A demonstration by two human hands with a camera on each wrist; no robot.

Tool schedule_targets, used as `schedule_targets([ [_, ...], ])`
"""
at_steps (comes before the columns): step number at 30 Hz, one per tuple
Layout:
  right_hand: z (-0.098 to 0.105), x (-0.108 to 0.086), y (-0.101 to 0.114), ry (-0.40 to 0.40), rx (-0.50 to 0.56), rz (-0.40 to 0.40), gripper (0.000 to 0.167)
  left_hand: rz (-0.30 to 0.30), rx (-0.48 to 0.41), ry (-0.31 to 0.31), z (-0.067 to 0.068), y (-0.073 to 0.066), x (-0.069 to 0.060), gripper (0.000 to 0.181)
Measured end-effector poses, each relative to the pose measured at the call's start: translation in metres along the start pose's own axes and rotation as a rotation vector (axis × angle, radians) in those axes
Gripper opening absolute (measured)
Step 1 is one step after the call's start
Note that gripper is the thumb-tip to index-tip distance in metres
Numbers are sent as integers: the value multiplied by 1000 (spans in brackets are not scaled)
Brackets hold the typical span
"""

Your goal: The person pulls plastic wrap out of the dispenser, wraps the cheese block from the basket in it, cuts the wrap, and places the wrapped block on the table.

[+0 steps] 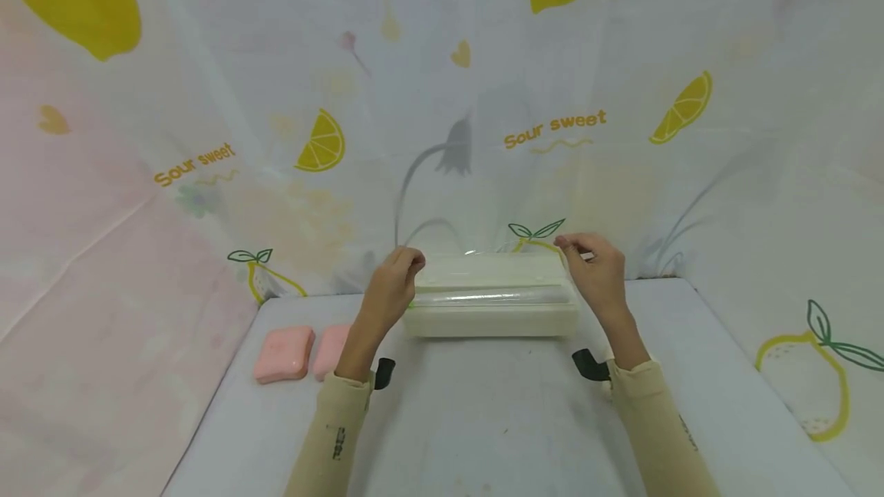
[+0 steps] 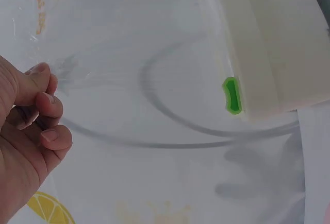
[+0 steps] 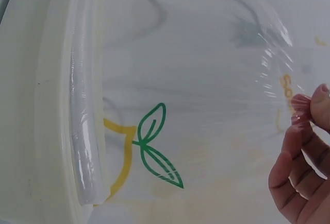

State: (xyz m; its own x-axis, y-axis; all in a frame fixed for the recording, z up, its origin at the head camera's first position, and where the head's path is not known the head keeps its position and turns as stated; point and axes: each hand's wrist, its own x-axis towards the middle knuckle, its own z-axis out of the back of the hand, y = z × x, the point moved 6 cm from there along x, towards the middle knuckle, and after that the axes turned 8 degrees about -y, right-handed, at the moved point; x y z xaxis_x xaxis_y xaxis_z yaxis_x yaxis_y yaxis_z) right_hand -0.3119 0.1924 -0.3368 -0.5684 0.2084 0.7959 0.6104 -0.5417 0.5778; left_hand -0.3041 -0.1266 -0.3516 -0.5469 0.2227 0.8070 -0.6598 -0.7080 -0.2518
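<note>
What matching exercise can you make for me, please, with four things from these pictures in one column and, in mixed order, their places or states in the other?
Things
1. pale box
2. clear film
3. pink blocks
4. green piece

Places or states
A. stretched out, its edge pinched by the right grip
B. set at one end of the pale box
C. long, with a shiny roll lying in it
D. on the table, near the left forearm

Right pairs: 1-C, 2-A, 3-D, 4-B
</note>
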Motion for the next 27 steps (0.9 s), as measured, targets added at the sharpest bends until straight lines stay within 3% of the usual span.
schedule_targets([
  [4,3,-2,4,-12,18,43,4,0,-43,-22,3,-3,1,2],
  [7,4,-4,2,-2,29,22,4,18,-88,-25,1,-3,2,3],
  [15,0,-9,-9,26,36,-52,7,1,-55,67,-8,-1,5,8],
  [19,-6,-12,-19,52,49,-78,7,32,-26,102,-14,6,0,6],
  [23,-13,-17,-33,103,60,-151,8,68,-11,120,-23,14,-4,6],
  [27,-27,-29,-51,229,58,-287,17,98,24,143,-32,21,-11,6],
])
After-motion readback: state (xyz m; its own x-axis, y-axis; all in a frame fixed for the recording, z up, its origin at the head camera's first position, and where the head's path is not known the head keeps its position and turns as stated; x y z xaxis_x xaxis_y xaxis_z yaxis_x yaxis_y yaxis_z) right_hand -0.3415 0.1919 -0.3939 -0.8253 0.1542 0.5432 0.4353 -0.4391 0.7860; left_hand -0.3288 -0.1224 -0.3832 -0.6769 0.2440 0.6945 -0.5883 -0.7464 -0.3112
